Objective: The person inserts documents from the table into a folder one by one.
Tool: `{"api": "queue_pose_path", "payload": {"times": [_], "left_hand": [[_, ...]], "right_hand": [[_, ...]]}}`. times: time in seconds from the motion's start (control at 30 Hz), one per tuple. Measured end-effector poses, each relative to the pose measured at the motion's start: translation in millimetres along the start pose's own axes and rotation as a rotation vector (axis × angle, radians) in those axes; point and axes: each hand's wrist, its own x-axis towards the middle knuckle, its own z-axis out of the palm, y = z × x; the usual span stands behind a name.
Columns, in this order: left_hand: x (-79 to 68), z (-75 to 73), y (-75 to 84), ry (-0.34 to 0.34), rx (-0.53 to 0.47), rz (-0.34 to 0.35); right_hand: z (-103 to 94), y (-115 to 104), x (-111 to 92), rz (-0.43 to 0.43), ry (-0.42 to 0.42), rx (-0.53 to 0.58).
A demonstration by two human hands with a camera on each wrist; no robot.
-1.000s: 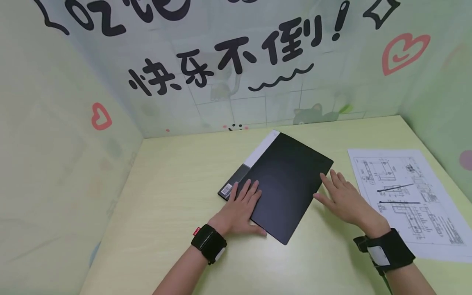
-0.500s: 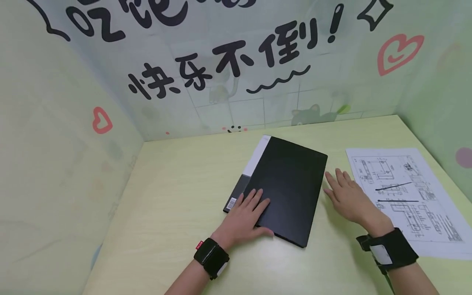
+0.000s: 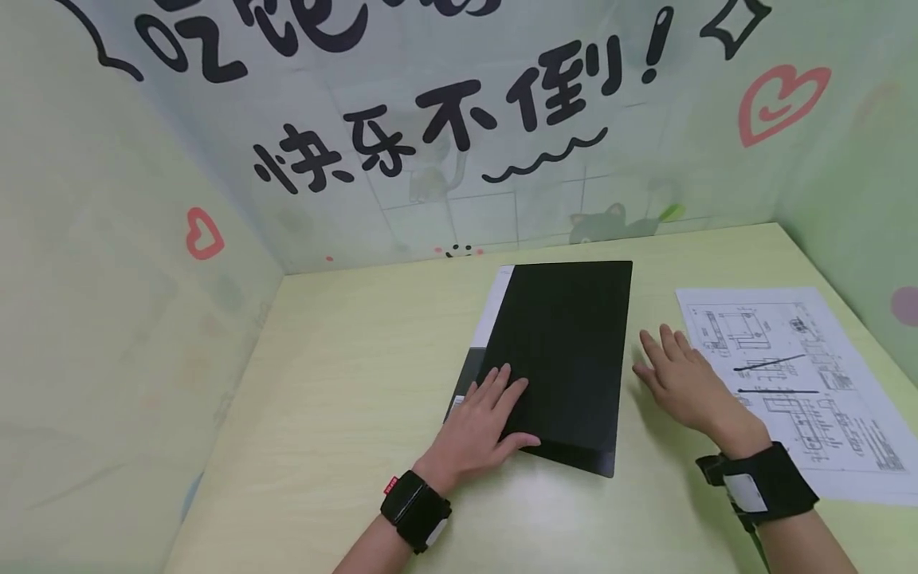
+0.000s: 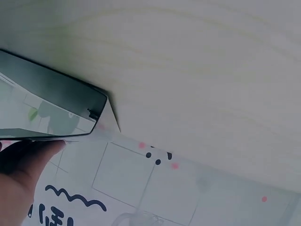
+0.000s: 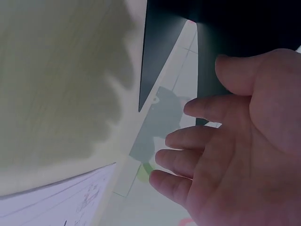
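A black folder (image 3: 562, 343) with a pale strip along its left side lies on the table, its long edges nearly in line with the view. My left hand (image 3: 476, 422) rests on its near-left corner, fingers straight over the cover and thumb at the near edge. Seen from the left wrist, the folder's end (image 4: 61, 84) shows a gap between its covers, with the hand (image 4: 23, 174) beside it. My right hand (image 3: 681, 383) hovers to the right of the folder, fingers extended, holding nothing. In the right wrist view the folder's lower cover (image 5: 160, 52) stands apart from the upper one.
A printed sheet of technical drawings (image 3: 796, 470) with two dark strokes lies on the right side of the table (image 3: 344, 375). Walls with printed lettering and hearts stand behind and at both sides; the left wall (image 3: 129, 319) borders the table.
The folder has turned counter-clockwise: its far end has swung left and its near end right, the left hand moving slightly right with it. The right hand has drawn away from its right edge.
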Motion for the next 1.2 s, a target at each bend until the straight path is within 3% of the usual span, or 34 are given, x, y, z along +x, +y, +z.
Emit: {"api": "queue_pose_path", "payload": {"times": [0.27, 0.67, 1.03, 1.2], "left_hand": [[2.2, -7.2, 9.5, 0.011, -0.060, -0.021], [-6.0, -6.8, 18.6, 0.269, -0.168, 0.006], [-17.9, -7.7, 22.9, 0.384, -0.234, -0.039], [-23.3, -9.2, 21.3, 0.422, -0.291, -0.028]], "right_hand": [[4.7, -6.5, 3.0, -0.027, -0.016, 0.024], [16.5, -16.4, 11.7, -0.020, -0.059, 0.082], [37.2, -34.2, 19.0, -0.028, -0.147, 0.114], [40.7, -41.8, 20.6, -0.046, -0.127, 0.098]]}}
